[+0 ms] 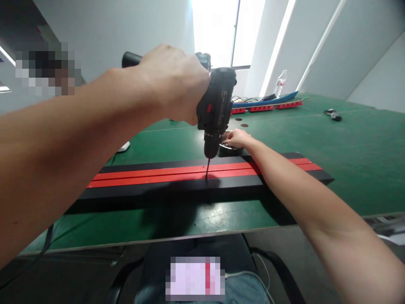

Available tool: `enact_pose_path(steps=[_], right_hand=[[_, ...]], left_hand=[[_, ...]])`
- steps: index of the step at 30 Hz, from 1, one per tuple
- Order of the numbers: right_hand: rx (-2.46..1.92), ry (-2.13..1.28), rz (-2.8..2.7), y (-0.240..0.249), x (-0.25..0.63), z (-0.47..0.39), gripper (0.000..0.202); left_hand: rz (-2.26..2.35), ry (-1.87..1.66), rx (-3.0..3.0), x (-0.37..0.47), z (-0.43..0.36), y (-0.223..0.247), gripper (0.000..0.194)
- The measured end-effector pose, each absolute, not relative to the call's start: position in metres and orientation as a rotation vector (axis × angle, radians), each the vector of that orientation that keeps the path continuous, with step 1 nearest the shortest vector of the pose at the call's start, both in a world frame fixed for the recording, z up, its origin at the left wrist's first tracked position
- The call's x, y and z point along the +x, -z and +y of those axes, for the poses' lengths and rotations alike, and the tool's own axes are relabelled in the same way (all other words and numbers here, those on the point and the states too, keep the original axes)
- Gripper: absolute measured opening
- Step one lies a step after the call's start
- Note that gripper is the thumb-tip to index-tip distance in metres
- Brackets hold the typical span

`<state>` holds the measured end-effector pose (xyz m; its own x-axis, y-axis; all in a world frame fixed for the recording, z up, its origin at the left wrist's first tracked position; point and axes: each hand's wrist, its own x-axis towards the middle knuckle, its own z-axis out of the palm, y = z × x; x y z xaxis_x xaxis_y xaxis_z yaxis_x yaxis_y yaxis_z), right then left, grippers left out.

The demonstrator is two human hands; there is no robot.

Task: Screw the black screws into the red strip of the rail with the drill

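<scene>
My left hand (177,84) is wrapped round the grip of a black cordless drill (218,101), held upright with its bit pointing down. The thin bit's tip (206,174) meets the near edge of the red strip on a long black bar (177,190), or comes very close to it. Small screw heads dot the red strip (164,174). Beyond the bar, my right hand (238,138) dips its fingertips into a round metal-rimmed dish (230,150) of small parts. Its fingers are bent together; what they pinch, if anything, is too small to make out.
The bar lies along the green table (348,139). Farther back are a blue strip (278,100), red blocks (261,108), a clear bottle (280,82) and a small dark tool (333,115). A cable (47,240) hangs at the left front edge. Another person (47,67) is at the far left.
</scene>
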<state>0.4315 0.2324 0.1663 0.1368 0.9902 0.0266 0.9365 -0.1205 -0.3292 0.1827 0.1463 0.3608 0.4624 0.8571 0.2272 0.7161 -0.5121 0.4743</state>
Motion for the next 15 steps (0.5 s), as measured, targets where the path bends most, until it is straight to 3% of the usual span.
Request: enact_pose_path(steps=[3,7,11,15], right_hand=[[-2.139,-0.286,-1.903,-0.164,0.433,0.236,0.022],[-2.136,-0.248,-1.926,-0.161,0.435,0.239,0.022],[-2.152,-0.221,-1.963,-0.159,0.438,0.24,0.021],[-2.197,-0.212,-1.972,-0.159,0.44,0.241,0.026]], left_hand=[[1.348,-0.607,2.929,0.176,0.154,-0.358,0.043],[1.518,-0.527,2.849,0.156,0.163,-0.349,0.038],[1.73,-0.405,2.776,0.133,0.167,-0.343,0.051],[1.61,-0.314,2.491,0.099,0.177,-0.347,0.031]])
